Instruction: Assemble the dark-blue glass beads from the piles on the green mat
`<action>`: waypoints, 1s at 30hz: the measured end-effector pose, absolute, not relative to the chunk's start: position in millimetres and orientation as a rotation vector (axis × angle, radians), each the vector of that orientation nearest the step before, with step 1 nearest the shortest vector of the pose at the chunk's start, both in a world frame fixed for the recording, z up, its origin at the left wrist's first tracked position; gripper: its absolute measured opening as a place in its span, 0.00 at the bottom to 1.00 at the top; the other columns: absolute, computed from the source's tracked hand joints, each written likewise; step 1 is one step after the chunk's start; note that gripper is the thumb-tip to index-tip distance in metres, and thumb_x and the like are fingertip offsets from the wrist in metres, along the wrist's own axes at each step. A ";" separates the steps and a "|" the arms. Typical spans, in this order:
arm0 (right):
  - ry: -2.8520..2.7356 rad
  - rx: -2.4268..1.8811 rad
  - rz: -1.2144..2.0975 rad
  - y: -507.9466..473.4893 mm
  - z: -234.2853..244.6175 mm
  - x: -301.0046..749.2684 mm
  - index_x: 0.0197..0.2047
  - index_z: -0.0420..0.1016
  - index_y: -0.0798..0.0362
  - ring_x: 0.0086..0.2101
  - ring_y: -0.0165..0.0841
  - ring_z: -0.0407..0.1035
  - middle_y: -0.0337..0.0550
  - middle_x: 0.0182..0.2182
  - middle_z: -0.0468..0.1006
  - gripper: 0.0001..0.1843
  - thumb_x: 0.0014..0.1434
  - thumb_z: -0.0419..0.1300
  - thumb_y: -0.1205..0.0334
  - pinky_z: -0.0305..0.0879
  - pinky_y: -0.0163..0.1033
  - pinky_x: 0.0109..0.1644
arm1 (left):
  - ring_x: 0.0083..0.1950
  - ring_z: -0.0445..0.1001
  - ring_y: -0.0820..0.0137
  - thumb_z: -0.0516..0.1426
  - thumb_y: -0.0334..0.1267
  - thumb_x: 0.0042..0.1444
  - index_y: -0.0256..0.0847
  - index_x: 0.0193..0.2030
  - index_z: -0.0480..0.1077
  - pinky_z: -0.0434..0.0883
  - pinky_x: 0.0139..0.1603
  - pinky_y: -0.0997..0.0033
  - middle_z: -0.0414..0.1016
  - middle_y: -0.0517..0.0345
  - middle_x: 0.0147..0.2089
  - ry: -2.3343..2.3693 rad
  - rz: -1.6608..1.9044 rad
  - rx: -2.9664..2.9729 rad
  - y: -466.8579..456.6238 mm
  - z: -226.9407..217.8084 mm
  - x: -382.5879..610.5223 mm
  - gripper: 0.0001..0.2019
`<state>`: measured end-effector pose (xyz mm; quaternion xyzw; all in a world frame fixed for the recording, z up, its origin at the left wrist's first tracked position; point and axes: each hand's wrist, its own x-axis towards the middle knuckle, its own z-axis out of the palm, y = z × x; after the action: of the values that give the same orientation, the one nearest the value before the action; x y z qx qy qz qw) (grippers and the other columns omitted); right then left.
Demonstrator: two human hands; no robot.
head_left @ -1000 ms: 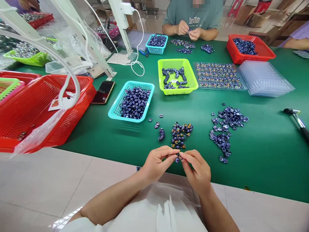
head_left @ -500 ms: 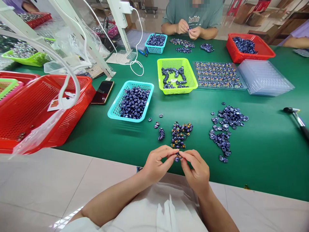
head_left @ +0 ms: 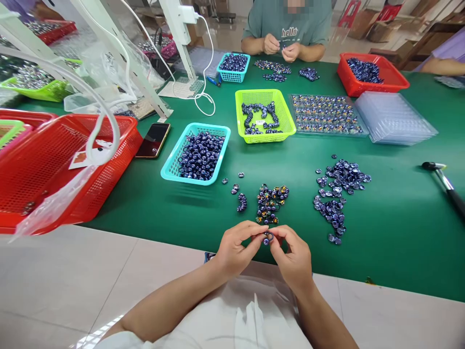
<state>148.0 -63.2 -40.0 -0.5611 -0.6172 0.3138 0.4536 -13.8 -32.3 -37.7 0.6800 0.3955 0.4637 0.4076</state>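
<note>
Close to the table's near edge, my left hand [head_left: 240, 248] and my right hand [head_left: 293, 256] meet with fingertips pinched. Between them is a small dark ring [head_left: 271, 236] with a shiny bluish knob on it; the fingers partly hide it. Just beyond my fingertips lies a pile of dark rings with orange-tinted parts [head_left: 271, 201]. Left of that pile sit a short curved row of dark discs [head_left: 241, 202] and a few loose ones. Farther right of my right hand spreads a heap of shiny blue-purple discs [head_left: 336, 211].
A blue basket [head_left: 169, 172] of dark rings, a green basket [head_left: 240, 121] and a filled clear tray [head_left: 327, 133] stand beyond. Stacked clear trays [head_left: 395, 116], a black-handled hammer [head_left: 445, 184], a phone [head_left: 154, 140] and a red basket [head_left: 119, 145] surround them. A co-worker [head_left: 288, 34] sits opposite.
The small ring has turned slightly between my fingertips, so its round opening shows more. My right hand has shifted a little to the left. The whole view has drifted slightly.
</note>
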 end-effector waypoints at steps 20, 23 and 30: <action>-1.750 -1.492 0.819 -75.3 -34.1 201.5 0.39 0.77 0.50 0.33 0.31 0.72 0.41 0.33 0.78 0.08 0.64 0.56 0.65 0.68 0.35 0.36 | 0.36 0.79 0.68 0.58 0.27 0.59 0.37 0.42 0.79 0.75 0.37 0.72 0.81 0.51 0.34 0.868 0.956 1.745 -34.8 -38.6 -2.8 0.09; -1.698 -1.800 0.453 -85.8 -39.2 249.0 0.45 0.78 0.49 0.39 0.36 0.74 0.45 0.41 0.79 0.11 0.66 0.55 0.58 0.69 0.39 0.41 | 0.35 0.78 0.68 0.58 0.29 0.59 0.37 0.41 0.79 0.74 0.36 0.72 0.80 0.51 0.34 0.954 0.963 1.675 -31.9 -38.1 -2.6 0.08; -1.891 -2.114 -0.010 -96.0 -53.7 295.7 0.46 0.79 0.51 0.40 0.41 0.71 0.48 0.38 0.77 0.16 0.67 0.53 0.52 0.67 0.41 0.34 | 0.36 0.77 0.68 0.58 0.34 0.60 0.38 0.42 0.79 0.73 0.38 0.70 0.79 0.51 0.36 1.050 0.901 1.529 -23.7 -38.1 -4.5 0.09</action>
<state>295.7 -96.0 -53.7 -0.7366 -0.6590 -0.0036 0.1519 -4.5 -23.7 -38.1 0.6362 0.4366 0.3748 0.5139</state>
